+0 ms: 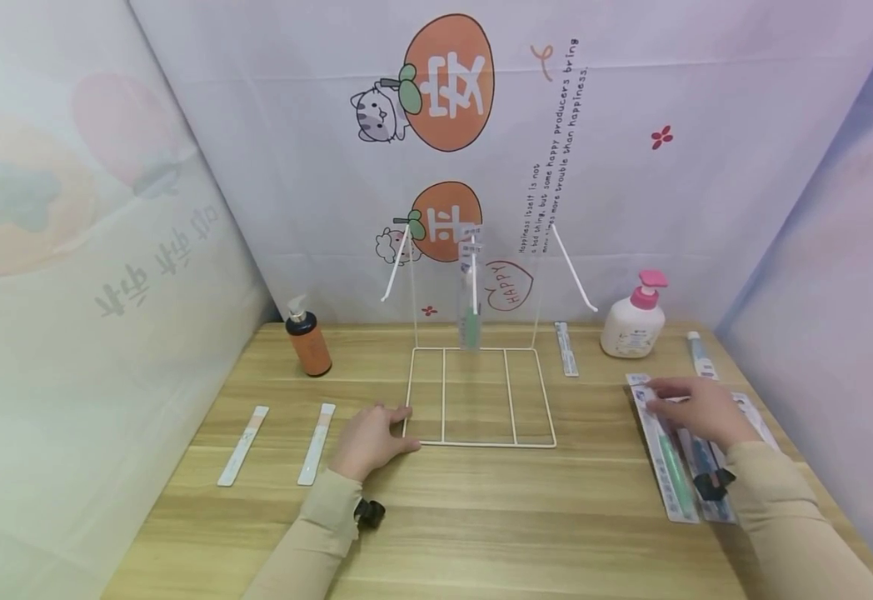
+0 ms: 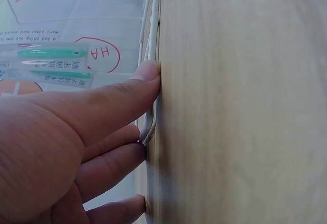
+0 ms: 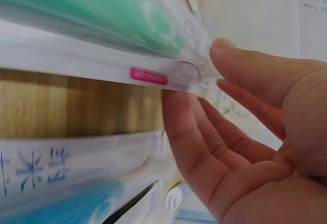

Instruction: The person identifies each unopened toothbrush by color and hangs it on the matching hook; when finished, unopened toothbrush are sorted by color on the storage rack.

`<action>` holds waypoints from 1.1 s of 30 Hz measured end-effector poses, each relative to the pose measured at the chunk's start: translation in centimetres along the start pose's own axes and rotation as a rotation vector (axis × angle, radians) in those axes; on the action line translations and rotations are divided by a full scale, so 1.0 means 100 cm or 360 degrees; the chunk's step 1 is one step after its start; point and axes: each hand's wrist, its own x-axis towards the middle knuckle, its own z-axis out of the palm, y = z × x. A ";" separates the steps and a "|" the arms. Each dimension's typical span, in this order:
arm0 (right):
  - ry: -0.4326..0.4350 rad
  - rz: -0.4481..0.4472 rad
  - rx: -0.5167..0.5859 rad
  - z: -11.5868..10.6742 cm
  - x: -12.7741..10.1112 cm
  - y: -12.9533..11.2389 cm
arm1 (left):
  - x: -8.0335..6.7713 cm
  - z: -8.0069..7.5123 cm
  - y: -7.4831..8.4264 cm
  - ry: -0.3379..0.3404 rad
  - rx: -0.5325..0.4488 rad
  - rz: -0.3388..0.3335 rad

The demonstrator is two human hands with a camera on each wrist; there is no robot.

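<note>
risk: right hand [image 1: 695, 410], fingers lifting the green toothbrush pack [image 1: 665, 454] at 4 o'clock on the desk [image 1: 481, 508], may lose it; left hand [image 1: 371, 437], fingers spread, presses the rack [image 1: 481, 398], which could tip.

Hand [image 2: 66, 152] on wire rack [image 2: 151, 55] (fingertips)

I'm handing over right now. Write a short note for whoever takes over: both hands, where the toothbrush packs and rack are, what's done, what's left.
Left hand: fingers straight, pressing the front left corner of the white wire rack on the wooden table.
Right hand: pinching the top end of the green packaged toothbrush; the blue packaged toothbrush lies beside it.
Done: one green pack hangs on the rack.
Left, probably: hang the pinched pack, then the other loose packs.
</note>
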 end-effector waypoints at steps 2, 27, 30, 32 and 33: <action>0.0063 -0.0050 -0.0017 0.001 -0.001 -0.006 | 0.000 0.000 0.001 0.0000 0.0002 0.0004; 0.0612 -0.0745 0.0268 0.037 -0.006 -0.177 | -0.002 -0.003 0.002 0.0005 -0.0010 0.0001; 0.0659 -0.0836 0.0322 0.042 -0.006 -0.194 | -0.002 -0.003 0.002 0.0006 -0.0003 0.0010; 0.0685 -0.0919 0.0401 0.045 -0.007 -0.205 | -0.002 -0.003 0.002 0.0006 -0.0001 0.0010; 0.0696 -0.0958 0.0448 0.046 -0.007 -0.211 | -0.002 -0.002 0.002 0.0007 0.0002 0.0011</action>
